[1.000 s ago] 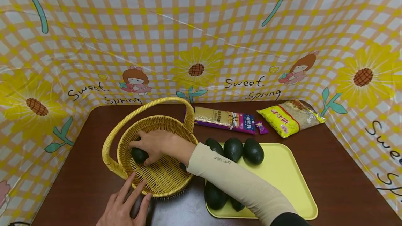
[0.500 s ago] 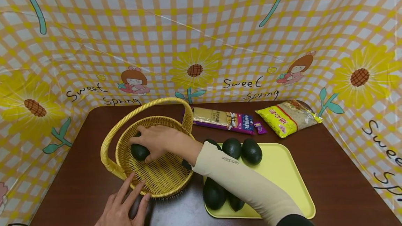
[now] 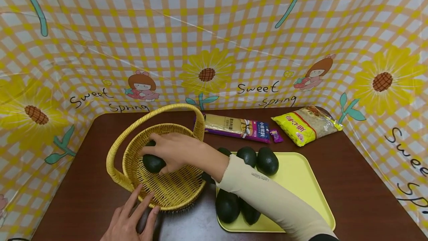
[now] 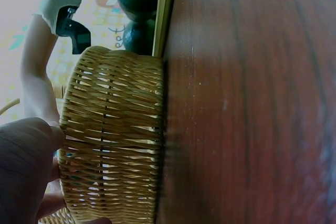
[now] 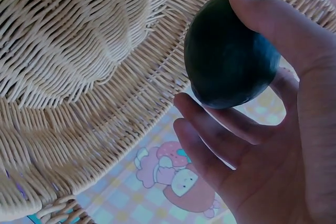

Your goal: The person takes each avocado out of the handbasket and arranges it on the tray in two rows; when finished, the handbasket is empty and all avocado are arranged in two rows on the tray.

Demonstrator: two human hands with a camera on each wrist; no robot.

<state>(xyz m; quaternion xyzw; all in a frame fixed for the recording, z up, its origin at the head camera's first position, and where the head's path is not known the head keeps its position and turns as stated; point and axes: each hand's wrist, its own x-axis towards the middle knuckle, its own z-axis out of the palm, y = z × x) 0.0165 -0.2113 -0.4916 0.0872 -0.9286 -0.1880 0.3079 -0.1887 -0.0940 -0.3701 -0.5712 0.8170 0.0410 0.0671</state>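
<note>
In the head view my right hand reaches into a yellow wicker basket with an arched handle. It grips a dark green avocado. The right wrist view shows the thumb on one side of this avocado and fingers on the other, with the woven basket wall close by. My left hand lies at the basket's near left side, fingers extended and touching the rim. In the left wrist view its thumb is against the basket's edge, and part of its fingers is hidden.
Right of the basket, a yellow tray carries several avocados, some partly behind my right sleeve. Behind stand a pasta packet, a small purple packet and a yellow-and-clear bag. A patterned cloth walls the table.
My right hand and forearm have shifted slightly to the right, with the avocado still in its grip. The left hand has stayed at the basket rim.
</note>
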